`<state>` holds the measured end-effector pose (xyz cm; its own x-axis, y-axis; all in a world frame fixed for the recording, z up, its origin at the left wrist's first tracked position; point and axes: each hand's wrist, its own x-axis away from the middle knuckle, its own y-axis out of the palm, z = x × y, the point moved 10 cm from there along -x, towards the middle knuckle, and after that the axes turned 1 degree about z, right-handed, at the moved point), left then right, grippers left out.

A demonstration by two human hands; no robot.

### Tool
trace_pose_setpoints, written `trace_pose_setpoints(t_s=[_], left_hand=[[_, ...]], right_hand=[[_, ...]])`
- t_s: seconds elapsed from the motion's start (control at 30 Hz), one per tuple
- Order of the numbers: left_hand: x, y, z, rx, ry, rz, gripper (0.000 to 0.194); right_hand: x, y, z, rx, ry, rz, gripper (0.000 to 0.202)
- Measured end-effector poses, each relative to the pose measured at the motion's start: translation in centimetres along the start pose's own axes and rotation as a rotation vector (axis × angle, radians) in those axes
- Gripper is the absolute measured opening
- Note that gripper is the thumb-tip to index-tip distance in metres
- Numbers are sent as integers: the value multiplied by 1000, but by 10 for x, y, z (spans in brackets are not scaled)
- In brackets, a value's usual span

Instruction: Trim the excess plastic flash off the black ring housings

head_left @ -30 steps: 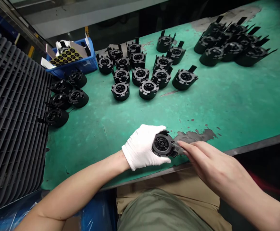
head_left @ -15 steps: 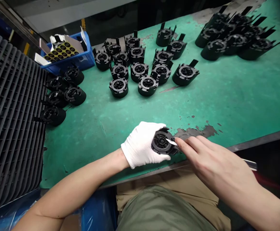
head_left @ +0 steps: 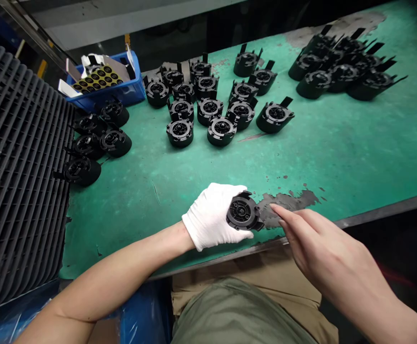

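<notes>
My left hand (head_left: 211, 217), in a white glove, is closed around a round black plastic housing (head_left: 243, 213) near the bench's front edge. The housing's ringed, ribbed face is turned up toward me, and notched tabs show on its rim. Just right of it, apart from it, is my bare right hand (head_left: 319, 248) with thumb and forefinger pinched together. The slim pointed metal tool seen in that hand earlier is now hidden or edge-on between the fingers. Beyond my hands, similar black housings (head_left: 221, 131) stand in a group on the green bench top.
Several more housings stand at the left (head_left: 82, 170) and in a cluster at the far right (head_left: 344, 71). A blue bin (head_left: 122, 91) holds sheets of round black stickers (head_left: 99, 79). A ribbed black stack (head_left: 18, 167) borders the green bench (head_left: 140, 200) on the left.
My right hand has drawn back to the right from the housing, and the tool's pale pointed tip no longer shows over its face. My left hand keeps its grip. The view has shifted slightly.
</notes>
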<state>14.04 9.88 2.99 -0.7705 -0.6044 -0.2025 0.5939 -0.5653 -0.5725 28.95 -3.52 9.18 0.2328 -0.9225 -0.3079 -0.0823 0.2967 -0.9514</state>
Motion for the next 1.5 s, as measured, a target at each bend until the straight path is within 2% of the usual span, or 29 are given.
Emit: trace_pose_setpoints(t_s=[0.13,0.23,0.3,0.43,0.67,0.77,0.87,1.0,1.13,1.3,1.43,1.47,1.5], left_hand=[[4,5,-7,13,16,8,96],[5,5,-10,-12,11,-24,110],[3,4,-9,-25,15,-65,116],[0,5,-8,18,34,-147,104],[5,-4,-15,-23,25,-50,120],[-1,-4,-13,27,-28,-133,102],[-8,-8,-6,97,-35,-191,81],[-10,-12,-4,95,-14,-188,82],[-8,-8,-10,37,8,-162,88],[-9,-5,-9,-49,18,-155,84],[-5,-11,-9,-24,-14,-107,58],[-3,-12,-10,-26,-21,-83,63],[0,-13,-12,-34,-32,-51,77]], right_hand=[[-5,14,8,-337,37,-29,56],[-17,19,9,-489,56,-6,46],[-19,23,15,-512,101,22,38],[-8,31,27,-529,160,46,38],[-4,29,35,-538,84,-26,41],[-11,30,48,-512,104,-31,33],[-25,32,51,-493,-2,-43,20],[-45,29,45,-439,-164,-60,21],[-54,26,38,-386,-199,-50,24],[-44,25,36,-393,-116,12,23],[-26,30,47,-451,28,43,27],[-22,30,50,-452,63,60,28],[-18,30,54,-446,91,79,29]])
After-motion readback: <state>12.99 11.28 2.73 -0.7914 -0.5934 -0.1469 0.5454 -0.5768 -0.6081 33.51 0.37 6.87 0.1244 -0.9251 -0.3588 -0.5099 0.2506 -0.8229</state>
